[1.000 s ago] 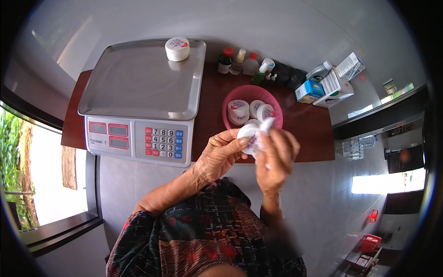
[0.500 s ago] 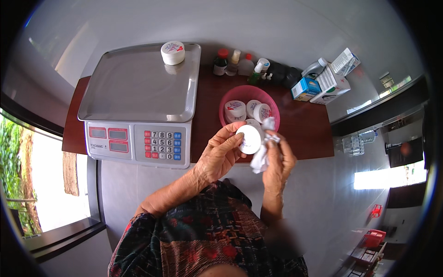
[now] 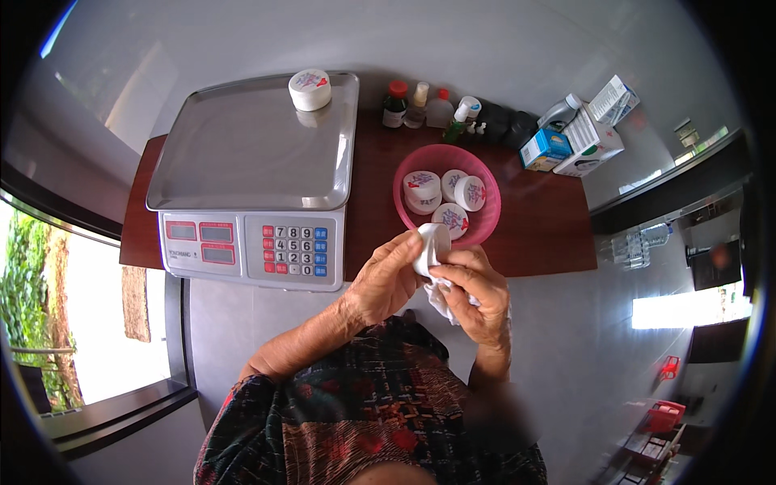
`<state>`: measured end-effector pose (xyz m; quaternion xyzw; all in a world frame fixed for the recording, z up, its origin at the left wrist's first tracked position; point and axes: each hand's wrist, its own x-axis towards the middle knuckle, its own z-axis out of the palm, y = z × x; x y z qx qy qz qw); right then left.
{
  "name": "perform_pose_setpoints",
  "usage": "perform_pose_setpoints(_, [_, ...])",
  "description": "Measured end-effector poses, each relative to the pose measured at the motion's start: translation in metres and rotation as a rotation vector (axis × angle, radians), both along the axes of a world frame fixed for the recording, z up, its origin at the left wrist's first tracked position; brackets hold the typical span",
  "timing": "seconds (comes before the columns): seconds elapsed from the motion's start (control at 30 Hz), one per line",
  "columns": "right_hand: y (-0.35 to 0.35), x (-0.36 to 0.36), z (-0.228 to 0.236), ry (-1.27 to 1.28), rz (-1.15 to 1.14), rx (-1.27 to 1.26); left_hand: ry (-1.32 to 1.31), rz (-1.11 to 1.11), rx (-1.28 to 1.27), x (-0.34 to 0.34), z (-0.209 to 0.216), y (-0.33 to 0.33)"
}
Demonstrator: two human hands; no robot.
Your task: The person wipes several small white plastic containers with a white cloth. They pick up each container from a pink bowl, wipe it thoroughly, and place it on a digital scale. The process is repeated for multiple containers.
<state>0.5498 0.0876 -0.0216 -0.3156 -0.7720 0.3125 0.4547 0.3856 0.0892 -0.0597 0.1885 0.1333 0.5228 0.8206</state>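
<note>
My left hand [image 3: 380, 279] is closed on a small round white jar [image 3: 437, 237], fingers and thumb at its side, just in front of a pink bowl [image 3: 490, 206]. My right hand [image 3: 480, 299] pinches a crumpled white cloth [image 3: 440, 300] and presses it against the jar. Part of the jar is hidden by the cloth and fingers. Several similar white jars with printed lids, one of them a jar [image 3: 450, 220] near the front rim, lie in the bowl. Another white jar [image 3: 310, 90] stands upright at the back right of the steel scale pan [image 3: 250, 149].
A weighing scale [image 3: 252, 250] with a keypad takes up the left of the dark wooden table [image 3: 550, 234]. Along the wall stand small bottles, including a red-capped bottle [image 3: 394, 105], and cartons such as a blue box [image 3: 545, 150]. A window [image 3: 113, 299] opens at left.
The cloth has come up against the jar in my left hand, and my right hand has moved in to the left. The jar has turned from lid-facing to edge-on. The view has shifted slightly.
</note>
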Motion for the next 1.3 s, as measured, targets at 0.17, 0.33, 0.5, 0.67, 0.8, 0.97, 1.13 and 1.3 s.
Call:
perform_pose_setpoints(0.17, [0.005,-0.02,0.005,-0.009,-0.36,0.187,0.159,-0.029,0.006,-0.001,0.003,0.001])
perform_pose_setpoints(0.33, [0.008,-0.026,-0.003,-0.236,-0.503,0.295,0.324,-0.008,0.116,0.0,0.01,0.002])
perform_pose_setpoints(0.5, [0.002,-0.018,-0.003,-0.252,-0.339,0.143,0.294,0.009,0.108,0.0,-0.001,0.003])
perform_pose_setpoints(0.67, [0.003,-0.005,0.01,-0.003,-0.116,-0.118,0.228,-0.012,0.153,0.002,0.003,0.001])
perform_pose_setpoints(0.8, [0.004,-0.017,0.006,-0.022,-0.458,0.176,0.346,-0.014,0.164,0.009,0.001,0.001])
perform_pose_setpoints(0.97, [0.001,-0.016,0.004,-0.062,-0.4,0.038,0.434,-0.002,0.231,0.004,0.003,-0.001])
perform_pose_setpoints(1.13, [0.001,-0.001,0.005,-0.027,-0.083,-0.237,0.505,0.031,0.277,-0.003,0.005,-0.004])
perform_pose_setpoints(1.3, [0.002,0.012,0.011,0.369,0.088,-0.475,0.442,0.054,0.276,-0.006,0.019,-0.007])
